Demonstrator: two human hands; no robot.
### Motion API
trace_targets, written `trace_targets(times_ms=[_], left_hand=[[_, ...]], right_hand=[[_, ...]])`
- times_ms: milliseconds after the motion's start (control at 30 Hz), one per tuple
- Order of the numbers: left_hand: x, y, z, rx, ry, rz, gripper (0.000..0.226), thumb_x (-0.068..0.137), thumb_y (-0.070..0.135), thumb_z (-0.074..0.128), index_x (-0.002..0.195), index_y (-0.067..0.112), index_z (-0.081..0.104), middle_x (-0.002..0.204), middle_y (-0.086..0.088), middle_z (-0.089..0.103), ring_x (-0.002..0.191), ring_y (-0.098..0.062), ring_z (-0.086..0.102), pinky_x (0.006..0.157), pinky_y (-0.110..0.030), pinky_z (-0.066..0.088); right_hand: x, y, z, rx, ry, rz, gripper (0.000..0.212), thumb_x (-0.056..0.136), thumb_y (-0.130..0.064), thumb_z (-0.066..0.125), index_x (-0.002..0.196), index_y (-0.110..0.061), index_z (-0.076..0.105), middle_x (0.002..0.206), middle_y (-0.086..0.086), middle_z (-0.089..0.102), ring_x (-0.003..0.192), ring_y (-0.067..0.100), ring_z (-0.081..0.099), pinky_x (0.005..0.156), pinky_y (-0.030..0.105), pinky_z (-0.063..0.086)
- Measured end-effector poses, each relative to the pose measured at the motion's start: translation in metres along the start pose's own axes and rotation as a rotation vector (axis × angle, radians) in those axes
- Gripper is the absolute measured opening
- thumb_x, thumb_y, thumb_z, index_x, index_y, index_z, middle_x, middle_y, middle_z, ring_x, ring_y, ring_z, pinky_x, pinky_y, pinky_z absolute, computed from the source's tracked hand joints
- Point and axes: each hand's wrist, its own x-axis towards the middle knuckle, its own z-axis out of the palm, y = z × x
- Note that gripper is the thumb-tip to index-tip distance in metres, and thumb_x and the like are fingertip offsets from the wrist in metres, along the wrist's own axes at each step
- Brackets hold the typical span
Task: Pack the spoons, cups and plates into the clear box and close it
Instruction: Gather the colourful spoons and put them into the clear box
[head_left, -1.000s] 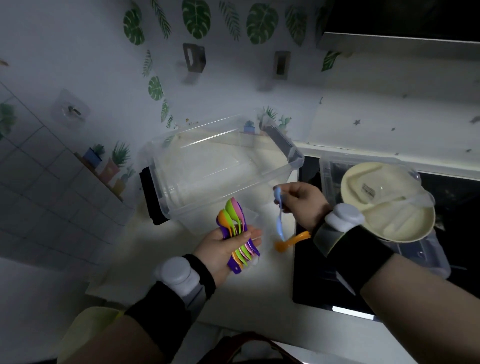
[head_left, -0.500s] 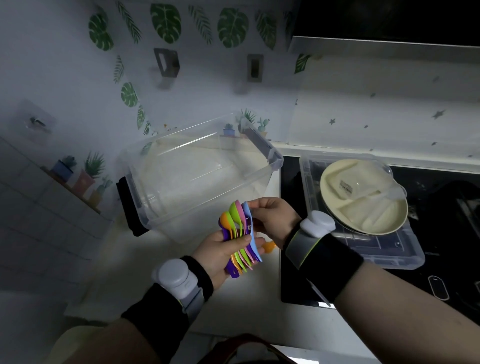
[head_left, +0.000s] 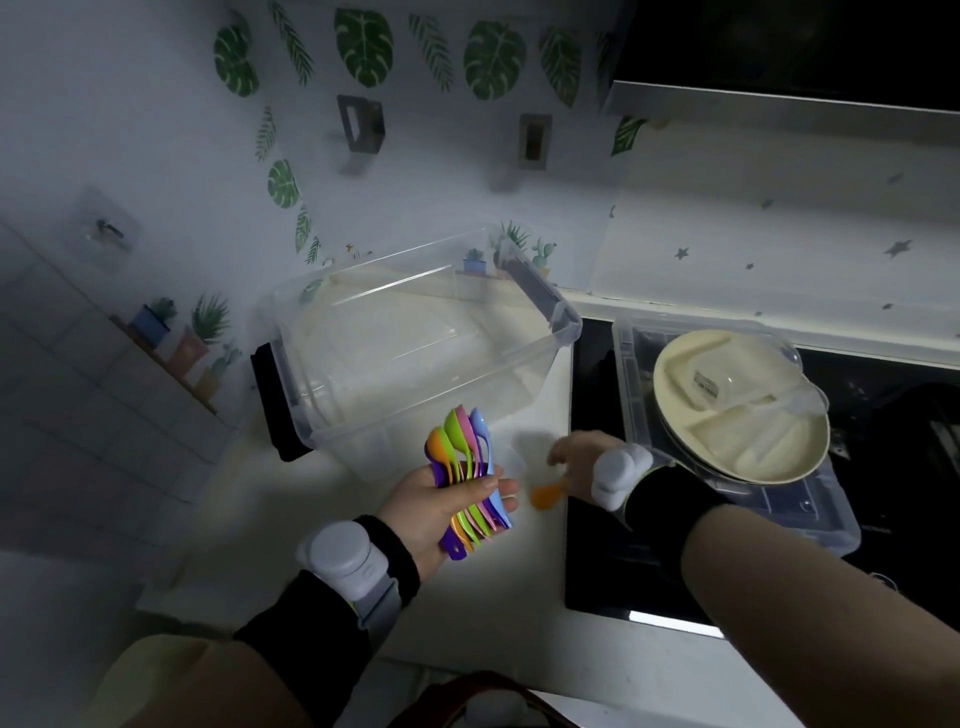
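You're holding a fan of coloured spoons (head_left: 470, 483) in your left hand (head_left: 441, 512), thumb clamped across the handles and bowls pointing up and away, which is keeping them stacked as one bundle so they can go in together instead of one by one

Your right hand (head_left: 582, 462) is reaching down to the orange spoon (head_left: 548, 493) lying on the counter (head_left: 322, 525), just right of the bundle, at the near-left edge of the black hob (head_left: 597, 561). The view is blurring here, so I cannot tell whether the fingers are closing on it or only touching it; it looks like the last loose spoon

The clear box (head_left: 415, 343) is sitting open on the counter, just beyond your left hand and tilting a little toward you; it appears to be holding nothing, so packing looks to be only starting. Black latches are showing at its left and far-right ends

The lid (head_left: 769, 509) is lying upside down on the hob to the right, working as a tray: the cream divided plates (head_left: 748, 410) are stacking on it, with a clear cup (head_left: 800, 402) lying on top. That's keeping them parked within right-hand reach, but the lid can't go on until they're lifted off

My read: collect the orange spoon into the bundle, drop the bundle along one box wall, leaving floor area for the plates
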Motion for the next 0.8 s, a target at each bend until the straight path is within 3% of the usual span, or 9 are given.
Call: trace_targets(times_ms=[100, 200, 333, 433, 533, 600, 700, 800], left_hand=[[-0.002, -0.001, -0.002, -0.008, 0.005, 0.001, 0.013, 0.088, -0.002, 0.054, 0.096, 0.005, 0.061, 0.075, -0.008, 0.076, 0.069, -0.021, 0.074, 0.065, -0.03, 0.061], [-0.006, -0.003, -0.005, -0.01, 0.006, 0.009, 0.014, 0.088, -0.003, 0.052, 0.095, 0.006, 0.061, 0.074, -0.008, 0.076, 0.069, -0.02, 0.074, 0.066, -0.03, 0.06], [-0.011, -0.003, -0.008, 0.013, -0.003, 0.02, 0.014, 0.088, -0.002, 0.053, 0.096, 0.006, 0.061, 0.076, -0.008, 0.077, 0.071, -0.02, 0.074, 0.065, -0.029, 0.061], [-0.014, -0.003, -0.012, 0.022, 0.004, 0.016, 0.015, 0.088, -0.001, 0.053, 0.097, 0.007, 0.061, 0.077, -0.007, 0.077, 0.072, -0.02, 0.074, 0.065, -0.029, 0.06], [-0.015, -0.003, -0.014, 0.01, 0.02, 0.02, 0.015, 0.088, -0.003, 0.052, 0.096, 0.006, 0.06, 0.075, -0.007, 0.077, 0.071, -0.02, 0.074, 0.066, -0.029, 0.061], [-0.015, -0.003, -0.014, 0.009, 0.024, 0.018, 0.015, 0.088, -0.003, 0.053, 0.096, 0.007, 0.06, 0.076, -0.007, 0.077, 0.07, -0.02, 0.074, 0.064, -0.028, 0.06], [-0.012, -0.001, -0.015, 0.01, 0.035, 0.026, 0.015, 0.088, -0.002, 0.054, 0.096, 0.009, 0.061, 0.078, -0.007, 0.077, 0.073, -0.02, 0.074, 0.064, -0.028, 0.06], [-0.007, 0.0, -0.011, 0.019, 0.049, 0.053, 0.017, 0.088, -0.002, 0.055, 0.098, 0.01, 0.063, 0.081, -0.006, 0.077, 0.078, -0.02, 0.074, 0.067, -0.029, 0.06]], right_hand=[[0.01, -0.003, 0.017, 0.012, -0.082, 0.029, 0.039, 0.08, -0.042, 0.062, 0.115, -0.023, 0.062, 0.124, 0.005, 0.061, 0.114, 0.026, 0.056, 0.087, 0.024, 0.04], [0.015, -0.01, 0.02, -0.054, -0.152, 0.049, 0.038, 0.084, -0.037, 0.059, 0.116, -0.016, 0.061, 0.125, 0.012, 0.058, 0.116, 0.029, 0.054, 0.092, 0.036, 0.043], [0.013, -0.003, 0.041, -0.268, -0.007, 0.066, 0.034, 0.094, -0.019, 0.038, 0.121, -0.005, 0.053, 0.12, 0.017, 0.051, 0.11, 0.033, 0.054, 0.091, 0.038, 0.045], [0.013, -0.003, 0.048, -0.256, -0.009, 0.032, 0.035, 0.092, -0.022, 0.04, 0.12, -0.007, 0.056, 0.121, 0.014, 0.051, 0.11, 0.035, 0.052, 0.092, 0.039, 0.044], [0.014, -0.004, 0.041, -0.13, -0.037, 0.022, 0.033, 0.089, -0.028, 0.048, 0.115, -0.012, 0.06, 0.118, 0.01, 0.054, 0.114, 0.028, 0.052, 0.087, 0.03, 0.039], [0.012, 0.001, 0.033, 0.042, -0.008, 0.006, 0.034, 0.087, -0.027, 0.044, 0.107, -0.005, 0.062, 0.111, 0.012, 0.06, 0.109, 0.028, 0.058, 0.08, 0.025, 0.04], [-0.003, -0.001, 0.011, 0.282, 0.115, 0.042, 0.016, 0.086, -0.017, 0.051, 0.098, -0.009, 0.057, 0.093, 0.009, 0.063, 0.087, 0.028, 0.062, 0.07, 0.026, 0.041], [-0.028, -0.023, -0.016, 0.837, 0.315, 0.098, 0.011, 0.08, -0.013, 0.054, 0.089, -0.018, 0.051, 0.066, 0.003, 0.058, 0.06, 0.025, 0.058, 0.06, 0.028, 0.044]])
